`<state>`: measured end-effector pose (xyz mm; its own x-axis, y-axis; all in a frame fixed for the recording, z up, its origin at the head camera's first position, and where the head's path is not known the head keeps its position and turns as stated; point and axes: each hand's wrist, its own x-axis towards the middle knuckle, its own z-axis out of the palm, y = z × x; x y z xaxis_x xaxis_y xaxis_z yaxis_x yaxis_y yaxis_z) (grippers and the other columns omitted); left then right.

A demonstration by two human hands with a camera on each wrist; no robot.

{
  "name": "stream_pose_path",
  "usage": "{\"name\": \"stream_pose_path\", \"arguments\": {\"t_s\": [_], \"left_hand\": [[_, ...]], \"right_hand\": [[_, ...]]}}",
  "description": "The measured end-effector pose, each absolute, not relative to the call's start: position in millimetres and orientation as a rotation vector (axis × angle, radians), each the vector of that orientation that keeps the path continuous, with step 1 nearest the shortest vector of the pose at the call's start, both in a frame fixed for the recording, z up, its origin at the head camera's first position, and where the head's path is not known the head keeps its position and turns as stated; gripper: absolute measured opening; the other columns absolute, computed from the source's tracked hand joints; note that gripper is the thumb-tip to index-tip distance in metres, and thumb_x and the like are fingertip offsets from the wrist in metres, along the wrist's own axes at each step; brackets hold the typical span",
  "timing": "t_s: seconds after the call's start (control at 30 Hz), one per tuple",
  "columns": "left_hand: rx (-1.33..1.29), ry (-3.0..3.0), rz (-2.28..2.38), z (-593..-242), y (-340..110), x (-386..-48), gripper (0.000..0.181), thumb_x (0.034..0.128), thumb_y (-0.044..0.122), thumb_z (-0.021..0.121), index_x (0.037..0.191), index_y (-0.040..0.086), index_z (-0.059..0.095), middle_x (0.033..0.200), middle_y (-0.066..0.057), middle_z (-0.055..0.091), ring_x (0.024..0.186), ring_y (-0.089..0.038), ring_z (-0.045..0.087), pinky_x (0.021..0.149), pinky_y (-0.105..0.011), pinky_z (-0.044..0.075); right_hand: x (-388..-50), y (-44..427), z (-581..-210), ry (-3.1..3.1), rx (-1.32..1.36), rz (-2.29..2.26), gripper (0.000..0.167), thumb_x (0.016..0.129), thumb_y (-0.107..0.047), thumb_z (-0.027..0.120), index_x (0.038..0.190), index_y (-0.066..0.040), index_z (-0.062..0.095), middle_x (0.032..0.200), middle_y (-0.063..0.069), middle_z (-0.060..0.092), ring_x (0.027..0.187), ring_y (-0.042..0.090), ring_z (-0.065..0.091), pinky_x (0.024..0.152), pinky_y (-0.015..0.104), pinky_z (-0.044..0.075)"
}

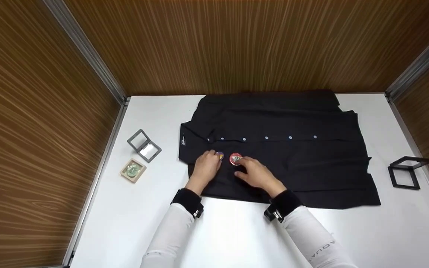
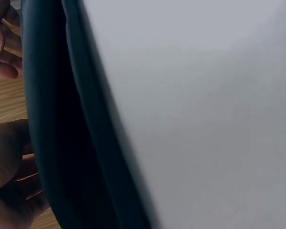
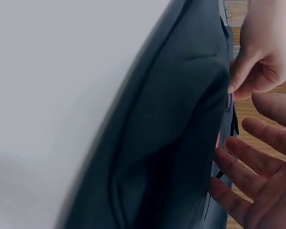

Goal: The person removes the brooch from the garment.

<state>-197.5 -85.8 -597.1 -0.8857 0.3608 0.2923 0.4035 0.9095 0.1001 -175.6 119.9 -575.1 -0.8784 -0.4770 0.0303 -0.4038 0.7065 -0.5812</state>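
Observation:
A black button-up shirt [image 1: 322,160] lies spread on the white table, its collar to the left. Two round badges are on its front below the button row. My left hand [image 1: 207,165] pinches the purple and yellow badge [image 1: 220,155] at its edge; in the right wrist view the thumb of that left hand [image 3: 262,52] meets the purple badge [image 3: 229,102]. With loosely extended fingers, my right hand [image 1: 257,173] touches the red badge [image 1: 234,158]. The right hand [image 3: 262,167] looks spread in its own wrist view, its fingertips at the shirt.
On the left stand an unfolded grey frame [image 1: 148,150] and a small wooden box [image 1: 128,177] holding a green round piece [image 1: 132,170]. An unfolded black frame [image 1: 403,187] stands at the right. Wood-grain panels [image 1: 237,44] enclose the table [image 1: 222,230].

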Motion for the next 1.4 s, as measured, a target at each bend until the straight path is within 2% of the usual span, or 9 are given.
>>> {"name": "stream_pose_path", "arguments": {"t_s": [0.27, 0.5, 0.7, 0.93, 1.17, 1.27, 1.4], "left_hand": [[-0.460, -2.814, -0.412, -589.7, -87.3, -196.8, 0.013, 0.0902, 0.018, 0.071, 0.092, 0.007, 0.076, 0.082, -0.008, 0.066, 0.074, -0.029, 0.068, 0.062, -0.044, 0.055], [-0.354, -2.832, -0.692, -583.6, -90.2, -200.1, 0.014, 0.0929, 0.015, 0.066, 0.100, 0.007, 0.075, 0.095, -0.011, 0.071, 0.084, -0.033, 0.069, 0.069, -0.047, 0.055], [-0.225, -2.783, -0.988, -583.9, -94.0, -204.4, 0.014, 0.0897, 0.008, 0.067, 0.100, 0.001, 0.073, 0.091, -0.012, 0.072, 0.082, -0.029, 0.068, 0.071, -0.042, 0.055], [-0.127, -2.777, -1.253, -586.5, -99.8, -205.6, 0.022, 0.0886, 0.003, 0.065, 0.110, -0.001, 0.070, 0.087, -0.009, 0.070, 0.077, -0.019, 0.067, 0.071, -0.033, 0.055], [-0.137, -2.813, -1.347, -589.9, -104.5, -205.3, 0.039, 0.0872, -0.002, 0.064, 0.126, 0.004, 0.064, 0.091, -0.010, 0.069, 0.080, -0.018, 0.066, 0.074, -0.033, 0.054], [-0.135, -2.836, -1.304, -591.3, -105.1, -206.2, 0.036, 0.0874, 0.001, 0.065, 0.123, 0.007, 0.067, 0.089, -0.007, 0.069, 0.079, -0.018, 0.064, 0.072, -0.034, 0.053], [-0.102, -2.823, -1.267, -591.4, -104.5, -207.8, 0.022, 0.0901, 0.008, 0.066, 0.112, 0.008, 0.071, 0.082, -0.003, 0.070, 0.072, -0.016, 0.065, 0.068, -0.033, 0.053]], "right_hand": [[-177.7, 113.9, -576.1, 2.777, -0.784, -0.895, 0.034, 0.091, -0.022, 0.072, 0.120, -0.006, 0.067, 0.124, 0.013, 0.062, 0.117, 0.029, 0.057, 0.099, 0.044, 0.046], [-181.7, 110.8, -574.2, 2.776, -0.833, -0.897, 0.033, 0.090, -0.019, 0.072, 0.120, -0.005, 0.067, 0.124, 0.013, 0.063, 0.117, 0.029, 0.058, 0.100, 0.043, 0.046], [-184.9, 106.1, -573.9, 2.794, -0.855, -0.883, 0.034, 0.091, -0.017, 0.070, 0.123, -0.004, 0.065, 0.129, 0.015, 0.059, 0.122, 0.029, 0.054, 0.104, 0.043, 0.042], [-188.6, 96.9, -573.8, 2.824, -0.913, -0.809, 0.037, 0.093, -0.015, 0.068, 0.127, -0.002, 0.062, 0.131, 0.016, 0.057, 0.128, 0.030, 0.049, 0.110, 0.041, 0.036], [-191.6, 84.9, -574.7, 2.829, -0.977, -0.755, 0.038, 0.095, -0.010, 0.064, 0.131, 0.000, 0.059, 0.130, 0.017, 0.058, 0.126, 0.030, 0.050, 0.110, 0.041, 0.036], [-192.8, 80.4, -576.2, 2.830, -0.969, -0.710, 0.039, 0.095, -0.010, 0.063, 0.133, 0.000, 0.057, 0.133, 0.017, 0.056, 0.126, 0.031, 0.050, 0.108, 0.042, 0.038], [-195.0, 75.8, -578.9, 2.843, -0.984, -0.683, 0.040, 0.095, -0.010, 0.063, 0.133, 0.001, 0.058, 0.133, 0.018, 0.056, 0.124, 0.031, 0.051, 0.107, 0.043, 0.038]]}}
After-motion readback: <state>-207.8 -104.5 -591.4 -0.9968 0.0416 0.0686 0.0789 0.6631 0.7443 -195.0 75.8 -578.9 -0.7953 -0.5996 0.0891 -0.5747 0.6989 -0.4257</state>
